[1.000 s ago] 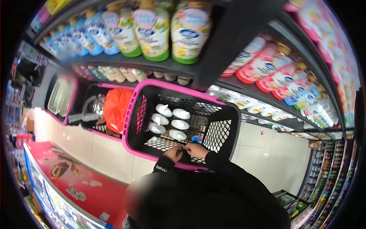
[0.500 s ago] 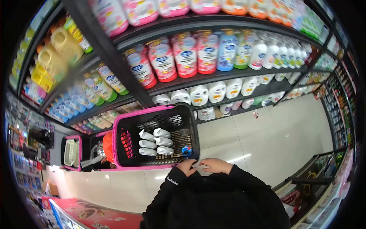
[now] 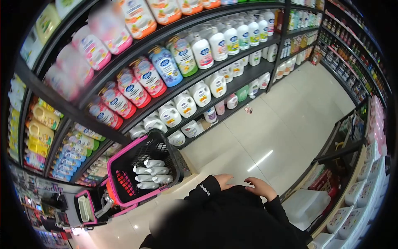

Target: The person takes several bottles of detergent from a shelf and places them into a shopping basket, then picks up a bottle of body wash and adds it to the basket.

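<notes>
My left hand (image 3: 224, 181) is held in front of my body with its fingers apart and nothing in it. Close by on the right, my right hand (image 3: 262, 188) is also free, its fingers loosely curved and spread. Neither hand touches anything. To the left stands a black mesh shopping basket with a pink rim (image 3: 117, 150). Several white pump bottles (image 3: 155, 171) lie side by side inside it.
A long black shelf rack (image 3: 199, 85) holds pump bottles in red, blue, green and white. White jugs (image 3: 185, 103) line its lower shelf. Another pink-rimmed basket (image 3: 86, 207) stands at the lower left. On my right are packed white tubs (image 3: 355, 191) and a clear plastic container (image 3: 304, 207).
The view has turned, so the basket and shelves sit farther left. My hands have come away from the basket's near edge and moved apart. The blue round item in the basket no longer shows.
</notes>
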`<state>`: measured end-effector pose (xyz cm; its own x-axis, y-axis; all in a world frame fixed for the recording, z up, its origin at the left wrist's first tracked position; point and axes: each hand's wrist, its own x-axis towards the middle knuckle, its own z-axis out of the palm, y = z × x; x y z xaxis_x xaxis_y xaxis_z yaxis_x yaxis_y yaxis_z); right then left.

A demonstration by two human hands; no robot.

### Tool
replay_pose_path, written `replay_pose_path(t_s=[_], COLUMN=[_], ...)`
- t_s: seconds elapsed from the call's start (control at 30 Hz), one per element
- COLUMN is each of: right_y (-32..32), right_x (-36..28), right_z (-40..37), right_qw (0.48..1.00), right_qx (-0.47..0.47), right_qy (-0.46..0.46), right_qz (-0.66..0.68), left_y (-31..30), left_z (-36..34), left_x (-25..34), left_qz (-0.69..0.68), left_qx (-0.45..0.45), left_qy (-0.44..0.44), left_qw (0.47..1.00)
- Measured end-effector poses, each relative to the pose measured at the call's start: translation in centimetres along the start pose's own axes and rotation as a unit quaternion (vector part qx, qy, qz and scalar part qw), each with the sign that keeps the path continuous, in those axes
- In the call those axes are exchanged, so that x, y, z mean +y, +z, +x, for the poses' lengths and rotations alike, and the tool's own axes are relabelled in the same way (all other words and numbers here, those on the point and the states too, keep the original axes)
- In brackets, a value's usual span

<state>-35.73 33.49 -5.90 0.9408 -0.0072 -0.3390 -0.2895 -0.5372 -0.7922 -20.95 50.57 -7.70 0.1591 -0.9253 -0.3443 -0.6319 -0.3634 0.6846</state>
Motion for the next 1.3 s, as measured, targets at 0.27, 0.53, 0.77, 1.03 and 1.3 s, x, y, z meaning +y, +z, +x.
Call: replay_pose_path(t_s=[0.27,0.53,0.77,1.03,1.3], right_y=[-0.9,-5.5,-10.6,-14.7,-18.1], right_x=[1.0,2.5,2.0,1.2,2.4], right_z=[-0.3,3.5,11.4,19.0,24.2], right_qw=[0.991,0.992,0.996,0.996,0.999], right_qx=[0.088,0.074,0.064,0.079,0.007], right_qy=[0.023,0.073,0.042,-0.006,-0.031], right_qz=[0.094,0.076,0.056,0.029,0.029], left_y=[-1.7,-4.3,-8.4,-13.6,-16.6], left_z=[6.2,11.1,16.0,17.8,19.2], left_x=[1.7,-1.2,-6.2,-10.0,-12.3], left_qz=[0.015,-0.016,-0.040,-0.057,-0.107], left_qx=[-0.097,-0.099,-0.034,0.047,0.080], left_qy=[0.065,0.057,0.002,-0.035,-0.089], left_qw=[0.993,0.993,0.999,0.997,0.987])
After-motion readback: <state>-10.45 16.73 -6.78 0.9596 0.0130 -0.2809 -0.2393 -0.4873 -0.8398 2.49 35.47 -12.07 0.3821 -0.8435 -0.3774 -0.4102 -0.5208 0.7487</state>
